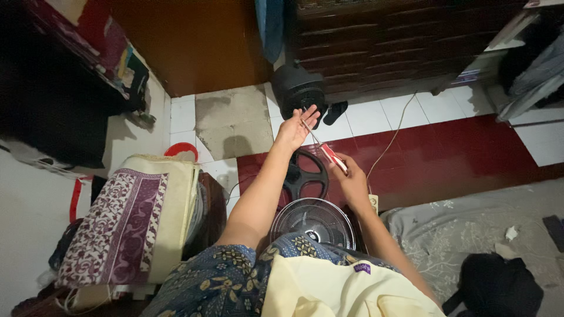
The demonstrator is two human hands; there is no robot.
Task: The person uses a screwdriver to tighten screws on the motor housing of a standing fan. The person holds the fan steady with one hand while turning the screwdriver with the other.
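1. Hands at frame centre: our left hand (295, 129) is raised, its fingers spread wide, a thin string (310, 132) running from it.
2. Our right hand (351, 179) has its fingers closed on a small red-and-white packet (332, 156), just right of centre.
3. Below them, a black fan guard ring (305, 175) and wire fan grille (314, 221) lie on the red floor (446, 158).

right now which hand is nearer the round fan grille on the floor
Right. The right hand, holding a small red and white packet, is just above the fan grille. The left hand is raised farther away, near the black fan motor.
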